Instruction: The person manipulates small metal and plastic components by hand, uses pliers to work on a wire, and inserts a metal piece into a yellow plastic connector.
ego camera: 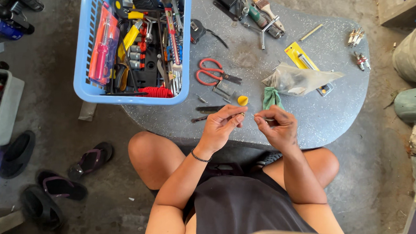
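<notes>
Over the near edge of a low grey speckled table [337, 112], my left hand [221, 126] pinches a tiny part between thumb and fingertips. My right hand [277, 126] pinches a thin metal tool [258, 116] whose tip points at that part. The two hands are almost touching. A small yellow cap [242, 100] lies just beyond my left hand. A green cloth [271, 98] lies beyond my right hand. What the tiny part is cannot be made out.
A blue plastic basket [83, 57] full of hand tools stands at the table's left. Red-handled scissors [214, 72], a clear plastic bag [299, 79], a brush [267, 8] and spark plugs [358, 44] lie on the table. Sandals [89, 160] lie on the concrete floor at left.
</notes>
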